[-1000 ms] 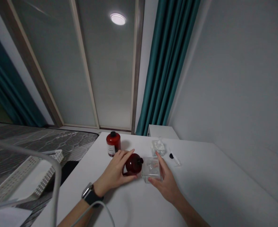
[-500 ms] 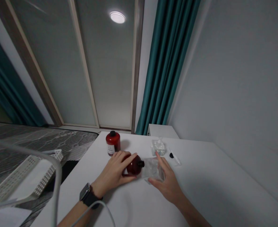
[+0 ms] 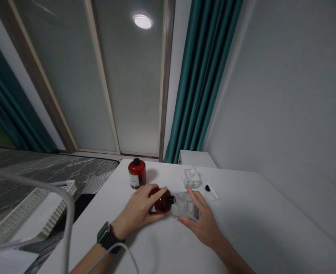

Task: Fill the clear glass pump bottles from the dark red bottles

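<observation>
Head: left hand grips red bottle; label on rear bottle illegible.

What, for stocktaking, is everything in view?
Table: one, white, centre
Bottles: two, red, table's left and centre
Containers: two, clear, right of bottles
Tube: one, clear, table right
Basket: one, white, left
Sheet: one, white, lower left
Cord: count unclear, pale, left
Curtains: two, teal, background
Door panes: two, grey, background
Light: one, white, upper middle
Cabinet: one, white, beyond table
Wall: one, grey, right
Floor: one, grey, left
Watch: one, black, left wrist
Left hand: one, around nearer bottle
Right hand: one, at nearer container
</observation>
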A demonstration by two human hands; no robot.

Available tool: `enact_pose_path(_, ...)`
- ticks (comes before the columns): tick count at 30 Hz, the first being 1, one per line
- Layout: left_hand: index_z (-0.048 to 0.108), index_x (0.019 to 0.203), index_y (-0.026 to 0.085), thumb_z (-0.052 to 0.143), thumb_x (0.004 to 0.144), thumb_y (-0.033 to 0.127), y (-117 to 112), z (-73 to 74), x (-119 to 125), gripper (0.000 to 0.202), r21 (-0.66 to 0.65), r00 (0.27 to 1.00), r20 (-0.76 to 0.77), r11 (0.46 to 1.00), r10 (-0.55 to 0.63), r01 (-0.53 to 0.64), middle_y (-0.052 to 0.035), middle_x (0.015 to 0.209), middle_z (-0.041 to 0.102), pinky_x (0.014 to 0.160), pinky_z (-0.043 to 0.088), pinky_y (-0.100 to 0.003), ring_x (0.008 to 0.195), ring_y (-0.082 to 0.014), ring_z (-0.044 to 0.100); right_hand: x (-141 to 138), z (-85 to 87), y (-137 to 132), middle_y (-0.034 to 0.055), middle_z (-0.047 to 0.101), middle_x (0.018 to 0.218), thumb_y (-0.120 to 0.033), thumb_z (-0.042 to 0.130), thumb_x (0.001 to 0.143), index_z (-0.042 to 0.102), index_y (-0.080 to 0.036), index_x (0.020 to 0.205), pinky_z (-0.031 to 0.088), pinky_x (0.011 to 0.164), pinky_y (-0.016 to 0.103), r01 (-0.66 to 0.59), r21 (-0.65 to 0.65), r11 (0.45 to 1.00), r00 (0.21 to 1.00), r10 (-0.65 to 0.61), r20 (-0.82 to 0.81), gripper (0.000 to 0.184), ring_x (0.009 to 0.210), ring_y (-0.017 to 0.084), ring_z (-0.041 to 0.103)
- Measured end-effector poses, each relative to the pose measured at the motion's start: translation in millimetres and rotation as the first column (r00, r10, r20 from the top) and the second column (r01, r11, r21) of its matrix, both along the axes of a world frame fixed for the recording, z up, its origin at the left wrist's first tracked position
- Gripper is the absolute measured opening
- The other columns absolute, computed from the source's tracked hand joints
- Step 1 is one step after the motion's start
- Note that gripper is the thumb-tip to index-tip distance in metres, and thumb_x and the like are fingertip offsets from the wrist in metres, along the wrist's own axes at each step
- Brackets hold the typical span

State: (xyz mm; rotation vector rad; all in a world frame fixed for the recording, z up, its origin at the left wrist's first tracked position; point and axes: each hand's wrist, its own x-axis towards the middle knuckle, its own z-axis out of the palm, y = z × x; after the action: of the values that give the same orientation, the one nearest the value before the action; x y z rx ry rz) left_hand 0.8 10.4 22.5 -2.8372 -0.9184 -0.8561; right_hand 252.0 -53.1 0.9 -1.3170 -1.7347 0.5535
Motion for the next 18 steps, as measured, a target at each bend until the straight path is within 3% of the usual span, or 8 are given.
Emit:
enact_pose_path(11,0.044,0.143,0.023,0.076,0.082,0.04,-0.5,-5.0,3.1,0.072,0.009,0.998,0.068,1.0,0.003,-0.003,-0.0145,0.12,0.058,0.085,0.055,-0.043,0.102,-0.0298,0.062,-0.5,3.0,-0.9,0.0124,0.055,0.135,-0.023,0.075,0.074,0.041,-0.023,0.147,0.043,0.11,0.049,0.059,0.014,0.998,0.998,-0.059,0.005,0.08,0.127,0.031,0.054)
enact_pose_path(18,0.045,0.142,0.022,0.077,0.08,0.039,-0.4,-7.1,4.9,0.072,0.007,0.994,0.105,1.0,-0.004,0.004,-0.0143,0.12,0.059,0.086,0.055,-0.042,0.104,-0.0293,0.062,1.1,10.1,-2.8,0.0133,0.053,0.137,-0.023,0.072,0.078,0.037,-0.022,0.149,0.043,0.111,0.047,0.027,0.057,0.998,0.996,-0.031,0.079,0.079,0.129,0.029,0.054)
